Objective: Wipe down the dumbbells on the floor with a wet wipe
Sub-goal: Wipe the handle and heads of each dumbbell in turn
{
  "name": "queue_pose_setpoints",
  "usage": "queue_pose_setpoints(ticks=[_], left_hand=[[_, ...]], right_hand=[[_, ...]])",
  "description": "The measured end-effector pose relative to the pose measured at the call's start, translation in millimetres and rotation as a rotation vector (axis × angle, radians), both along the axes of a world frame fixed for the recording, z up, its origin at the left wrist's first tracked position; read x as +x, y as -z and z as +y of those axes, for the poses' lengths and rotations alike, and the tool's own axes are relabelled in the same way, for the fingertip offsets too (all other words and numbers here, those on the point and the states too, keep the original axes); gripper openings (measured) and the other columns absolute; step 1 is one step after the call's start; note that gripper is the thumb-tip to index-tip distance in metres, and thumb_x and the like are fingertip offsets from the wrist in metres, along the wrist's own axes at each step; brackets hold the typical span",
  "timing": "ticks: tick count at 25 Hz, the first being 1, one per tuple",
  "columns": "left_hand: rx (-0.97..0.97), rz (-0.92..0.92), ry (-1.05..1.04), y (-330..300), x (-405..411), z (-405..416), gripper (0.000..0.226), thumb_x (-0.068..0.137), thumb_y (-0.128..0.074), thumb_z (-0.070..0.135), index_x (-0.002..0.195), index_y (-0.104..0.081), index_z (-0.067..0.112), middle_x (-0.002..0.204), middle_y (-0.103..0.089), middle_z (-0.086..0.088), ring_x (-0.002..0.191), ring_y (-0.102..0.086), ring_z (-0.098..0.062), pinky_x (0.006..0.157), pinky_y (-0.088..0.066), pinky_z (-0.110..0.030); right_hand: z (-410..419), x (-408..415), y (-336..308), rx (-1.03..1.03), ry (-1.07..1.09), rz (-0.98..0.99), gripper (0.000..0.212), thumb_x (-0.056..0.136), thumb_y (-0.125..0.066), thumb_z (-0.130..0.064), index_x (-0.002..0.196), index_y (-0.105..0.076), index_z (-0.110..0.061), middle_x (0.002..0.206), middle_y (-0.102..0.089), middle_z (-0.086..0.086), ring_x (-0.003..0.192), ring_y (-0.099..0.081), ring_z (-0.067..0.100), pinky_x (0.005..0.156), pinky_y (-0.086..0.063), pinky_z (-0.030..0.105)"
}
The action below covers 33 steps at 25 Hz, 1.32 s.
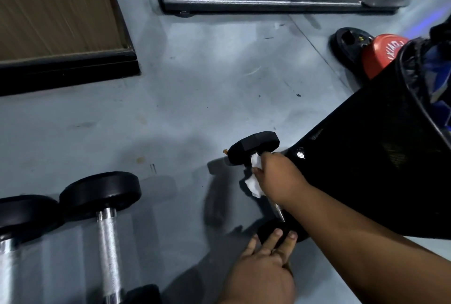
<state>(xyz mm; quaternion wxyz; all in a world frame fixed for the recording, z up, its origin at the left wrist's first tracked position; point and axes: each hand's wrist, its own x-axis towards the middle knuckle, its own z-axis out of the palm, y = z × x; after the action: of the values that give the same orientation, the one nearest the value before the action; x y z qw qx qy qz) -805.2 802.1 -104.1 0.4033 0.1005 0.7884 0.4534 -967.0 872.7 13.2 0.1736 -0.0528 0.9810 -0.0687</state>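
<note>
A small black dumbbell (253, 148) lies on the grey floor at centre right. My right hand (278, 176) grips its metal handle through a white wet wipe (253, 182), close to the far head. My left hand (266, 262) rests with straight fingers on the near head (271, 229), which is mostly hidden. Two larger dumbbells lie at the lower left: one with a knurled chrome handle (108, 233), another (14, 230) cut off by the frame's edge.
A black mesh bin (380, 157) with a liner stands right beside the small dumbbell. Behind it lie a red weight plate (380, 52) and a black one (349, 39). A black machine frame (268, 0) crosses the top; a wooden platform (56, 10) fills the upper left.
</note>
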Motion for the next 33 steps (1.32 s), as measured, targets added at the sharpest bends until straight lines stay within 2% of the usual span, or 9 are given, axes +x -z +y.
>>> queue_pose_setpoints(ticks=[2,5,9,11,14,16,20,28,33], left_hand=[[-0.054,0.045,-0.083,-53.2,-17.4,-8.1,0.058,0.072,-0.025,0.057,0.123,-0.026,0.086,0.133,-0.056,0.037,0.123,-0.060,-0.004,0.110,-0.040,-0.022],[0.052,0.441,-0.337,-80.6,-11.1,-16.7,0.057,0.092,-0.011,0.047,0.136,0.013,0.075,0.164,-0.013,0.027,0.154,-0.013,-0.007,0.124,-0.001,-0.027],[-0.118,0.439,-0.219,-72.2,1.8,-6.9,0.073,0.069,-0.014,0.057,0.122,0.029,0.080,0.149,-0.036,0.038,0.138,-0.048,-0.008,0.114,-0.011,-0.012],[-0.061,0.364,-0.140,-80.9,-1.0,-10.5,0.085,0.076,-0.032,0.053,0.143,0.019,0.064,0.133,-0.052,0.042,0.117,-0.064,0.000,0.100,-0.037,-0.007],[-0.048,0.299,-0.190,-91.5,-29.9,-26.2,0.059,0.107,-0.028,0.038,0.148,0.008,0.060,0.163,-0.012,0.029,0.154,-0.012,-0.007,0.118,-0.002,-0.019],[-0.056,0.371,0.011,-104.2,-12.5,-19.4,0.052,0.105,-0.013,0.044,0.153,0.004,0.054,0.166,0.001,0.022,0.154,0.005,-0.006,0.120,0.011,-0.026],[-0.090,0.277,0.058,-112.8,-10.6,-18.9,0.056,0.110,-0.026,0.030,0.158,0.001,0.042,0.168,0.004,0.015,0.153,0.007,-0.003,0.117,0.014,-0.024],[-0.118,0.404,0.106,-142.5,-9.2,-31.7,0.055,0.111,-0.029,0.029,0.160,-0.006,0.041,0.167,0.008,0.016,0.153,0.001,-0.007,0.109,0.015,-0.016],[-0.301,0.720,0.426,-133.7,7.7,-65.3,0.049,0.109,-0.029,0.027,0.158,-0.029,0.019,0.169,-0.012,-0.002,0.155,-0.009,-0.022,0.124,-0.004,-0.039]], right_hand=[[7.8,16.5,-0.6,-0.062,-0.001,-0.020,0.017,0.096,-0.061,-0.027,0.107,-0.053,-0.016,0.105,-0.059,0.011,0.095,-0.062,0.032,0.079,-0.048,0.036],[26.5,45.4,-14.2,-0.042,-0.054,-0.136,0.020,0.097,-0.060,-0.028,0.113,-0.055,-0.017,0.105,-0.064,0.008,0.095,-0.065,0.027,0.077,-0.049,0.033],[16.0,25.8,-17.7,-0.015,-0.050,-0.201,0.012,0.095,-0.063,-0.023,0.099,-0.057,-0.013,0.095,-0.067,0.009,0.090,-0.068,0.029,0.069,-0.044,0.029],[3.6,4.0,-12.3,-0.036,0.002,-0.103,0.009,0.097,-0.060,-0.021,0.097,-0.054,-0.014,0.098,-0.066,0.011,0.094,-0.066,0.032,0.069,-0.039,0.028],[2.2,-4.5,-4.9,0.016,-0.003,-0.065,0.008,0.099,-0.056,-0.020,0.098,-0.051,-0.013,0.104,-0.066,0.015,0.095,-0.065,0.034,0.071,-0.039,0.030],[14.0,16.9,-13.4,0.139,-0.182,-0.168,0.007,0.099,-0.056,-0.019,0.104,-0.055,-0.015,0.104,-0.067,0.011,0.090,-0.066,0.027,0.069,-0.041,0.028],[24.5,36.6,-28.9,0.265,-0.302,-0.373,0.019,0.100,-0.058,-0.026,0.112,-0.059,-0.011,0.095,-0.066,0.004,0.071,-0.057,0.011,0.055,-0.036,0.015],[2.3,10.2,-16.2,-0.073,-0.029,-0.042,0.011,0.098,-0.061,-0.021,0.093,-0.058,-0.011,0.098,-0.066,0.015,0.090,-0.064,0.031,0.069,-0.038,0.031],[12.4,51.2,-32.7,0.210,-0.253,-0.208,0.009,0.098,-0.058,-0.024,0.094,-0.059,-0.017,0.093,-0.067,0.006,0.084,-0.066,0.022,0.067,-0.046,0.028]])
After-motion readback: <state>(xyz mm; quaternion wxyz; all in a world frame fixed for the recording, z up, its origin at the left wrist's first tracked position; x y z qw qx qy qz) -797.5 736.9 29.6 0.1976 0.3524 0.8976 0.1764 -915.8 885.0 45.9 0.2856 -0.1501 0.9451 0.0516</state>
